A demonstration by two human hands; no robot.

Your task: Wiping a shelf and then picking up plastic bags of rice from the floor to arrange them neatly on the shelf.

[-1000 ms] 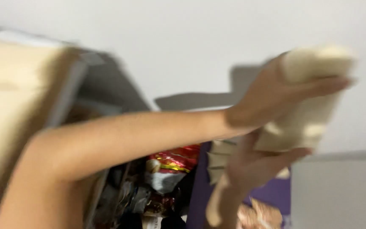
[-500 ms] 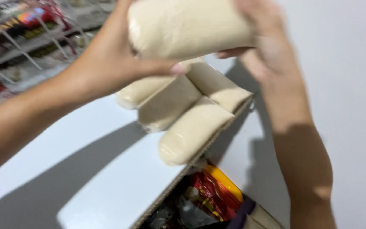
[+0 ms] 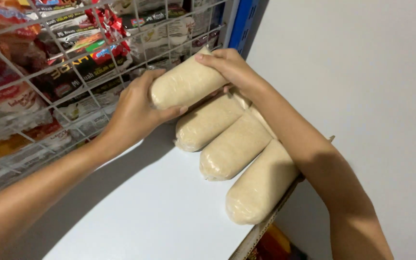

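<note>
- Above a white surface (image 3: 136, 212), two bare hands carry one clear plastic bag of pale beige grain (image 3: 185, 83), shaped like a fat sausage and lying almost level, just over the far end of a row of similar bags.
- Three more bags of the same kind (image 3: 234, 149) lie side by side on the white surface, slanting from its near right edge up toward the back, each touching its neighbour; the end of a further one seems to peep out behind the right wrist.
- Left hand (image 3: 136, 111) cups the near, rounded end of the raised bag, fingers over the top and thumb pressed underneath; this grip is closed firmly on the bag.
- Right hand (image 3: 231, 67) curls over the far end from above, fingertips on the plastic, likewise grasping the bag.
- Judging by its look, the bag is fairly heavy and tightly packed yet yielding, with smooth film that could slide; taking it at both ends, as both hands do, seems the steady way.
- Left of the hands stands a white wire rack (image 3: 39, 72) packed with colourful snack and noodle packets (image 3: 87, 48).
- Right of the arms is a plain pale wall (image 3: 371, 96), with a blue upright (image 3: 242, 24) at the top.
</note>
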